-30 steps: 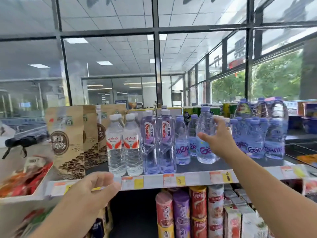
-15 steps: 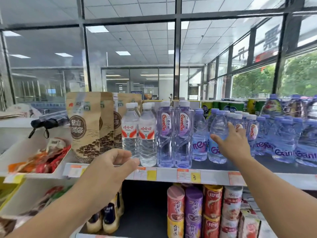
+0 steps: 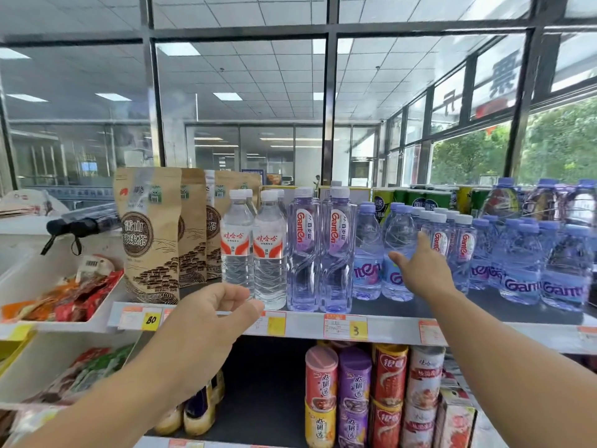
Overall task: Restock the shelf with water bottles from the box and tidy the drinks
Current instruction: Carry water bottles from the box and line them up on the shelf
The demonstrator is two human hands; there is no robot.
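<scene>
Water bottles stand in rows on the top shelf (image 3: 397, 331). From the left come two clear bottles with red labels (image 3: 269, 250), two tall violet Ganten bottles (image 3: 336, 250), then several small blue Ganten bottles (image 3: 520, 270). My right hand (image 3: 420, 273) reaches in and touches one small blue bottle (image 3: 399, 234), thumb stretched across its front and index finger straight up along its right side. My left hand (image 3: 210, 315) hovers before the shelf edge, below the clear bottles, with fingers loosely curled and holding nothing. No box is in view.
Brown tea pouches (image 3: 150, 234) stand left of the bottles. White bins of snack packets (image 3: 64, 295) sit further left, with a folded black umbrella (image 3: 80, 226) above them. Canned snacks (image 3: 371, 396) fill the shelf below. Green cans (image 3: 416, 198) stand behind the water.
My right hand slid down the small blue bottle and its fingers straightened. My left hand rose toward the shelf edge. The view shifted left, nearer the shelf.
</scene>
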